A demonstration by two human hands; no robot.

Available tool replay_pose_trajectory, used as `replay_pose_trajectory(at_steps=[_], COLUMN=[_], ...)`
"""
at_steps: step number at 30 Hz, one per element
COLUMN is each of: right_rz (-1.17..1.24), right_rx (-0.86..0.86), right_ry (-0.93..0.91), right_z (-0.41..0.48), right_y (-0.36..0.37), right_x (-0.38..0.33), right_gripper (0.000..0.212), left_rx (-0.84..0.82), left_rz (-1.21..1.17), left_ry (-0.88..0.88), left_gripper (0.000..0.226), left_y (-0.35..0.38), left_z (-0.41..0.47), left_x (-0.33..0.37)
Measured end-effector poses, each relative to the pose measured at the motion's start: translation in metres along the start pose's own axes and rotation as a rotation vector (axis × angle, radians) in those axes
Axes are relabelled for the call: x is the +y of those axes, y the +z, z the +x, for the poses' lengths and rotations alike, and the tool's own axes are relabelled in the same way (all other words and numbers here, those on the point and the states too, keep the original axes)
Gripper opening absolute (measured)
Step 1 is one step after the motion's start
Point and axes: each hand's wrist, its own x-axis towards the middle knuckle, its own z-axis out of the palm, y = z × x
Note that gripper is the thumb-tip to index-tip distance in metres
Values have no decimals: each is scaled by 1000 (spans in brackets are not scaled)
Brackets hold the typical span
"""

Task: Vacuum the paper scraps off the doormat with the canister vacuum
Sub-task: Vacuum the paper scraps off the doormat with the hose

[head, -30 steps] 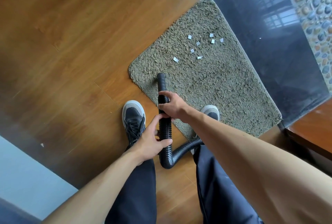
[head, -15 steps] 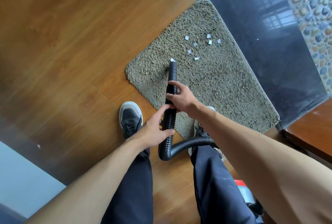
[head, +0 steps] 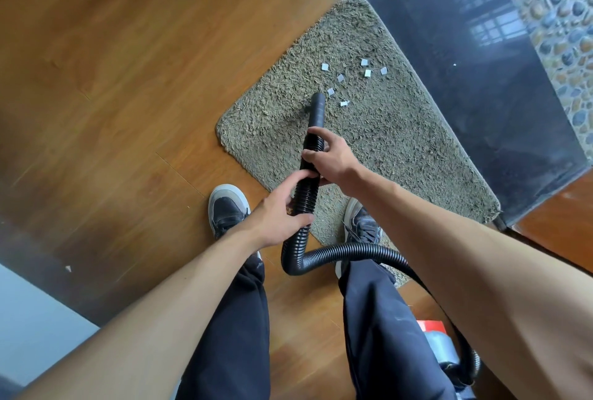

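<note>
Head view, looking down. Black ribbed hose (head: 307, 197) held in both hands over the near part of the doormat (head: 404, 155). Right hand (head: 333, 159) grips it just behind the smooth nozzle end (head: 317, 109), fingers curled over the top; their tips are hidden behind the hose. Left hand (head: 279, 218) holds it lower down, thumb on the near side and fingers wrapped round the far side, mostly out of sight.

The nozzle tip points at the paper scraps (head: 340, 78); seven white bits show, loose in the far middle of the mat, the closest just beside the tip. The mouth faces away, so contact with the pile can't be judged; it looks low, possibly touching.

Below the hands the hose makes a U-bend, crosses the right shoe (head: 364, 226), passes behind the right forearm and loops back to the canister vacuum (head: 438, 346). Only a red and grey patch of the canister shows between the right leg and forearm.

The right shoe stands on the mat's near edge, its heel covered by the trouser leg. The left shoe (head: 226, 207) is on the wood floor (head: 128, 78). A dark glass panel (head: 465, 46) runs along the mat's far side; its reflections are blurry. There's a small pale fleck (head: 68, 268) on the floor at left, too small to identify.
</note>
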Motion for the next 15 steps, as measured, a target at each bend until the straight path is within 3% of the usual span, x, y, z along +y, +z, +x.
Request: replay_pose_trajectory(at_steps=[15], right_rz=[224], right_rx=[32], right_ry=[67], right_z=[-4], right_y=[-47], right_x=[23], right_gripper=[50], left_rx=[-132], left_rz=[126], left_ry=[13], left_gripper=[67], left_y=[20], left_z=[22], left_x=[34])
